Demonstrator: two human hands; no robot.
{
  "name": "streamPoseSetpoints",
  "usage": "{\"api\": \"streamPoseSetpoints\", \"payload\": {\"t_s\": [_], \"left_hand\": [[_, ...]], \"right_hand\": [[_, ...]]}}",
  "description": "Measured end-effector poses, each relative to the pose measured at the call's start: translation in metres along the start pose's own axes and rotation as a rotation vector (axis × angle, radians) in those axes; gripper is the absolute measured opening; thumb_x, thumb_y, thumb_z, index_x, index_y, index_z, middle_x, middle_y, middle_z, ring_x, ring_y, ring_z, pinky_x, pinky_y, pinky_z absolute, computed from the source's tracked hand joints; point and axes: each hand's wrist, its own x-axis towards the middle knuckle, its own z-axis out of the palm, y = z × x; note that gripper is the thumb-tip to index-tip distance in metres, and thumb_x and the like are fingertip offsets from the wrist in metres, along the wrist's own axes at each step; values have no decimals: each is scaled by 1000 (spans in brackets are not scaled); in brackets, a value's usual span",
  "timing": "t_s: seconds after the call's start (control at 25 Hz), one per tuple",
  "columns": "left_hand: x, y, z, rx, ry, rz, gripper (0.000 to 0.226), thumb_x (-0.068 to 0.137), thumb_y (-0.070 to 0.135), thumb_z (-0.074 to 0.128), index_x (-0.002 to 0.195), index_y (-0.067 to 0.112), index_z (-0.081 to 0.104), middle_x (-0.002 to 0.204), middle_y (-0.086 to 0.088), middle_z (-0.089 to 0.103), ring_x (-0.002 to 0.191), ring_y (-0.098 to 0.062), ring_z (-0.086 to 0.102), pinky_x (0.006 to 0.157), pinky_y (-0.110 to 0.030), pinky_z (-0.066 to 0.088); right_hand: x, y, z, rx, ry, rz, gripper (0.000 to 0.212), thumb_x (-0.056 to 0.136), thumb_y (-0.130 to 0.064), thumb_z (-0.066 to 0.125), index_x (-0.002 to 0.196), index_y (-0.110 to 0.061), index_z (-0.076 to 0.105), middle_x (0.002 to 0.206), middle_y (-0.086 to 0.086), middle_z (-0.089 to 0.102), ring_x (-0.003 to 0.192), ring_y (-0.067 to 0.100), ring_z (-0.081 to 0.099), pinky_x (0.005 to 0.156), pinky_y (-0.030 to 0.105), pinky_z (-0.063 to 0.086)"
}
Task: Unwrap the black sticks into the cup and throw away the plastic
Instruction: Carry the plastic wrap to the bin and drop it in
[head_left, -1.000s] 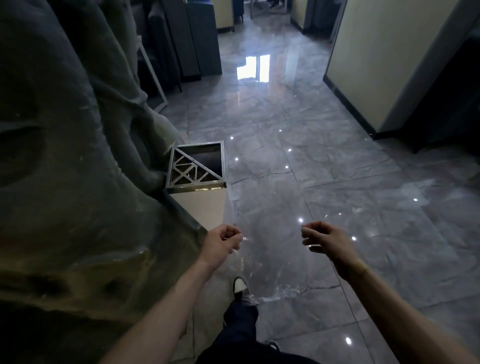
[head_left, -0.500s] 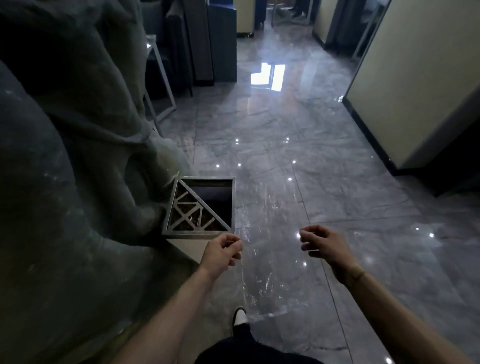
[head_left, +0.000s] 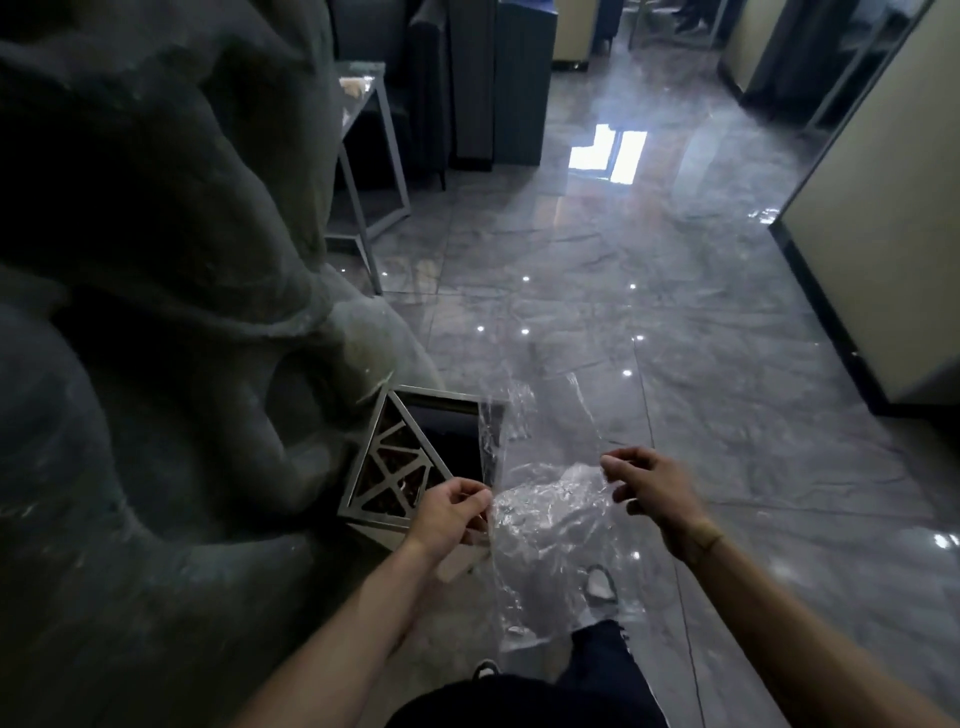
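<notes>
A clear, crinkled plastic wrap (head_left: 540, 525) hangs stretched between my two hands. My left hand (head_left: 452, 512) pinches its left edge, just over the near right corner of a square metal bin (head_left: 415, 457). My right hand (head_left: 649, 486) pinches the wrap's right edge, off to the right of the bin over the floor. The bin has a lattice half-cover and a dark open half. No black sticks and no cup are in view.
A large grey rock-like sculpture (head_left: 156, 364) fills the left side, touching the bin. A metal-framed side table (head_left: 371, 156) and dark cabinets (head_left: 493, 83) stand farther back. A cream wall with dark skirting (head_left: 872, 249) runs along the right. Glossy grey tiles cover the floor.
I have walked up to the bin, which now lies right beneath my left hand. The plastic wrap has come up and spread between my hands.
</notes>
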Motion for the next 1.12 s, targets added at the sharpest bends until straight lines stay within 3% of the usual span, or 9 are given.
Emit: {"api": "streamPoseSetpoints", "payload": {"t_s": [0.12,0.24,0.4,0.56,0.64,0.88,1.12], "left_hand": [[16,5,3,-28,58,-72,9,91,12,64,96,6,68,73,-7,66,53,-11,60,50,-23,49],[35,7,13,-63,148,-147,13,91,13,64,99,3,68,70,-7,63,49,-12,55,44,-21,41],[53,10,41,-240,267,-273,16,89,11,65,100,0,68,73,-8,62,53,-13,49,46,-23,35],[60,14,72,-415,347,-391,12,89,9,65,98,2,67,54,3,61,42,-8,44,42,-21,28],[63,15,90,-519,425,-437,14,88,9,66,100,1,67,57,1,62,41,-8,45,39,-18,29],[57,9,117,-844,602,-516,4,87,6,66,90,4,66,58,-2,60,39,-7,47,33,-14,33],[65,-11,113,-1021,667,-598,6,85,9,68,89,5,70,61,-2,62,49,-11,46,37,-15,32]], "right_hand": [[49,-9,7,-59,-82,8,11,85,-16,70,91,-8,70,71,6,67,46,11,54,40,19,39],[103,-22,14,-147,-188,6,9,84,-15,71,88,-7,71,67,5,66,39,8,54,37,20,38],[164,-39,13,-299,-358,3,8,84,-14,70,83,-7,73,61,3,65,37,9,52,36,20,36],[203,-54,11,-463,-513,-17,8,85,-15,70,78,-13,73,61,3,67,36,6,52,35,18,37],[222,-60,13,-547,-584,-24,6,85,-16,70,80,-14,73,65,4,69,36,5,53,35,18,38],[248,-64,43,-729,-752,-11,9,84,-19,71,85,-11,74,70,6,71,39,9,54,39,20,41],[249,-77,86,-811,-857,86,18,87,-22,67,97,-8,71,77,8,71,49,14,57,41,20,40]]}}
